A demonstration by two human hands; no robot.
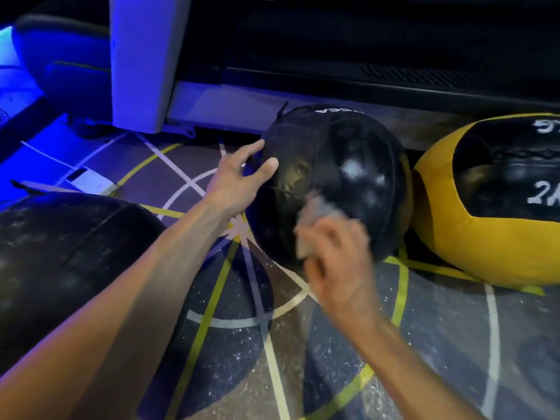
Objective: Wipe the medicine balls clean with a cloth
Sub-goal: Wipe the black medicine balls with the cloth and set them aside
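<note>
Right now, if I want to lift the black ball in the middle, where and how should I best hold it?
Probably with both hands, one on each side of the black ball. It is big, round and smooth, and no handle is visible, so one hand could slip. The left hand already rests open on its left side; the right hand would first have to drop the cloth.

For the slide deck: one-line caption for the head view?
Left hand steadies black medicine ball while right hand wipes it with cloth.
</note>
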